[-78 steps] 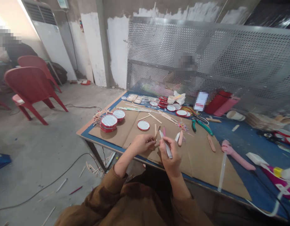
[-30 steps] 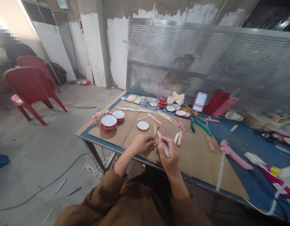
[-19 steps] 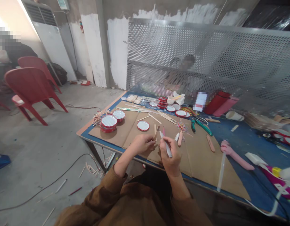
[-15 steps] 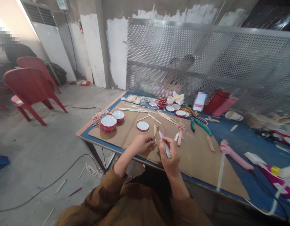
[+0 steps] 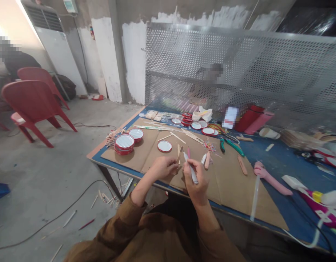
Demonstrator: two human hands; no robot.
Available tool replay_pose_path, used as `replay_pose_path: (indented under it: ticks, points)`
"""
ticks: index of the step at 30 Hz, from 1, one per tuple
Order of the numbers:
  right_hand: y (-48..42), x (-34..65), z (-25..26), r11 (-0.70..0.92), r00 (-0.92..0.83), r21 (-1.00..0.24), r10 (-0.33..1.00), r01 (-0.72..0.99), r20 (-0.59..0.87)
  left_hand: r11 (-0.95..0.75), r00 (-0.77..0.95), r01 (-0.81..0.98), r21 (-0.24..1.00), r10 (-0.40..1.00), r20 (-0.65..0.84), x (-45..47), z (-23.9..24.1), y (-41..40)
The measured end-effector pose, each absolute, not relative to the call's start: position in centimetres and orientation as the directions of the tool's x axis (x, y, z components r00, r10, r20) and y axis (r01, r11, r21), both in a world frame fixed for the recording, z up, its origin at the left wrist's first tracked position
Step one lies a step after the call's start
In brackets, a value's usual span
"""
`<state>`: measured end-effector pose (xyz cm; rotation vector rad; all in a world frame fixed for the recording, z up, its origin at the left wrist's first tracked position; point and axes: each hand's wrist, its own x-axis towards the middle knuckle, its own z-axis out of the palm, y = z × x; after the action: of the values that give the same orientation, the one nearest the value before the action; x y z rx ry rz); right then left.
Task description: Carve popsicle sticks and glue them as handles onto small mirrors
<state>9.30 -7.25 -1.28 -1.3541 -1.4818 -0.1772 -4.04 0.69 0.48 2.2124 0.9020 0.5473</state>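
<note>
My left hand [image 5: 162, 168] is closed in a pinch on a thin wooden stick [image 5: 180, 153], which points up from the fingertips and looks darker at its far end. A white marker pen [image 5: 194, 175] is gripped in my right hand [image 5: 198, 182], its narrow end towards the stick. Both hands are close together above the cardboard sheet [image 5: 151, 154]. Just beyond them lies a small round drum [image 5: 164, 146] with a white face and red rim. Right of the pen rest a white tube or cap [image 5: 203, 159] and a pinkish wooden piece [image 5: 207, 160].
Stacked red-rimmed drums [image 5: 124, 143] stand at the left table edge. Green-handled pliers [image 5: 235, 147], a pink glue gun [image 5: 274, 182] with a clear glue stick, and colourful small strands [image 5: 209, 146] lie rightward. A perforated metal panel [image 5: 179, 58] closes the back. Red chairs [image 5: 34, 105] stand left.
The whole view has shifted very slightly. Both hands keep nearly the same pose, with the stick and marker pen still held.
</note>
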Motion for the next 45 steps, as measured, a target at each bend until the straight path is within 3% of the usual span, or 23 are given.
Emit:
replay_pose_path:
  ticks: [12, 19, 22, 26, 34, 40, 45]
  points:
    - [-7.4, 10.2, -0.6, 0.311, 0.152, -0.427, 0.631, 0.849, 0.761, -0.512, 0.654, 0.461, 0.725, 0.748, 0.113, -3.8, 0.4, 0.8]
    - [-7.8, 18.2, -0.2, -0.08, 0.252, -0.266, 0.652, 0.961, 0.715, -0.535, 0.649, 0.414, 0.737, 0.741, 0.173, -3.9, -0.1, 0.9]
    - [-7.9, 21.8, -0.2, -0.178, 0.199, -0.105, 0.669, 0.978, 0.716, -0.535, 0.637, 0.391, 0.749, 0.745, 0.199, -3.9, -0.6, 1.0]
    - [-7.7, 23.5, -0.4, -0.137, 0.091, 0.014, 0.733, 0.991, 0.674, -0.521, 0.633, 0.38, 0.764, 0.749, 0.196, -3.9, -0.7, 1.0]
    - [-6.7, 22.1, -1.7, -0.064, 0.024, 0.046, 0.803, 0.997, 0.595, -0.527, 0.652, 0.393, 0.753, 0.737, 0.176, -4.0, -0.1, 0.7]
    - [-5.7, 21.4, -1.5, 0.019, -0.087, 0.139, 0.861, 0.99, 0.502, -0.532, 0.656, 0.414, 0.739, 0.737, 0.162, -4.0, 0.1, 0.6]
    - [-5.8, 20.1, -0.8, -0.074, -0.033, 0.227, 0.899, 0.971, 0.437, -0.541, 0.643, 0.429, 0.723, 0.745, 0.176, -3.9, -0.1, 0.7]
